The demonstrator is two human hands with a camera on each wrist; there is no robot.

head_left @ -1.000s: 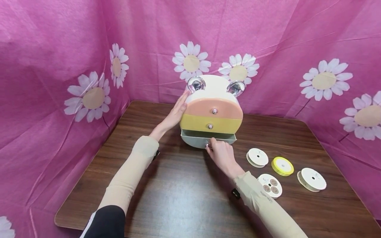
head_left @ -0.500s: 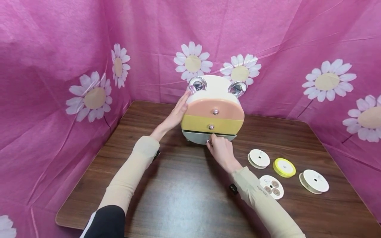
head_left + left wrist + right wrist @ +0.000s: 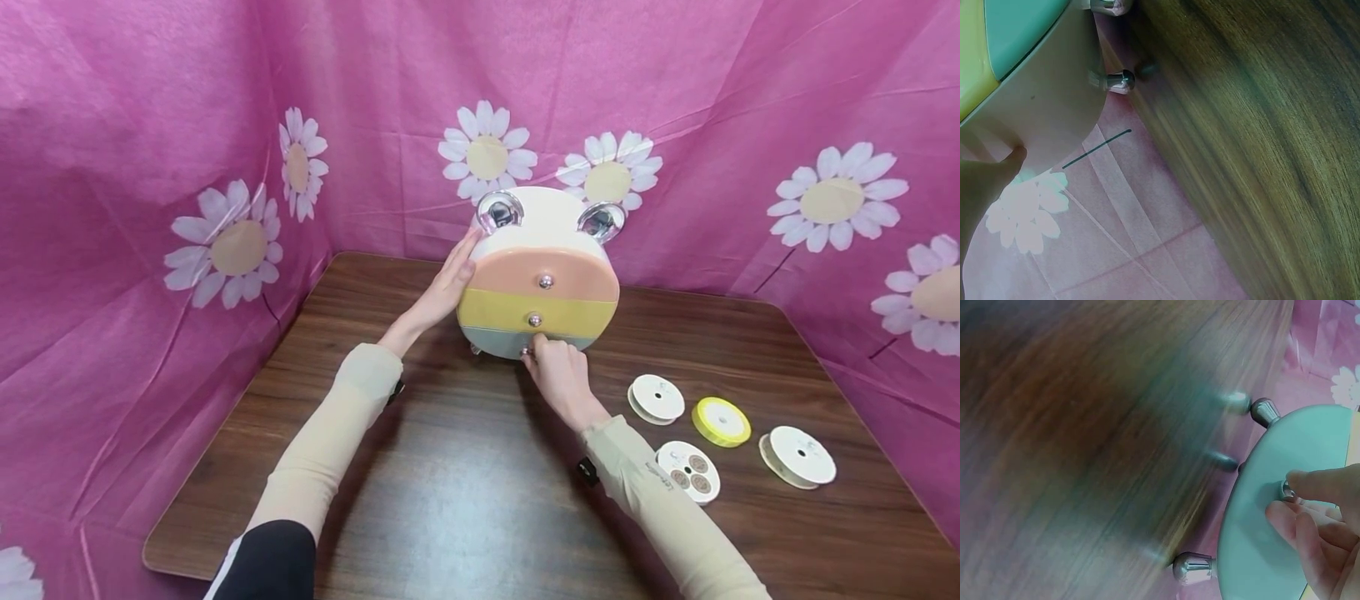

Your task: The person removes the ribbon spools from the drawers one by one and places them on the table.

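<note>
A small rounded drawer cabinet [image 3: 547,218] with silver eye-like ornaments stands on the table, its pink drawer [image 3: 502,273] on top, the yellow drawer [image 3: 495,310] in the middle and the pale green drawer [image 3: 491,340] at the bottom. All three drawers sit flush. My right hand [image 3: 561,375] pinches the silver knob [image 3: 1285,489] of the green drawer between thumb and fingers. Along the cabinet's left side lies my left hand [image 3: 444,292], fingers straight and touching the wall. In the left wrist view only its thumb [image 3: 1007,169] shows against the cabinet's side.
Right of the cabinet lie several ribbon spools: a white spool [image 3: 656,398], a yellow spool [image 3: 722,422], another white spool [image 3: 798,457] and one with brown circles [image 3: 693,468], partly behind the right sleeve. A pink flowered cloth [image 3: 375,125] hangs behind the wooden table [image 3: 450,483].
The green bottom drawer has slid in from partly open to shut, with my right hand moving forward on its knob. My left hand stays against the cabinet's side.
</note>
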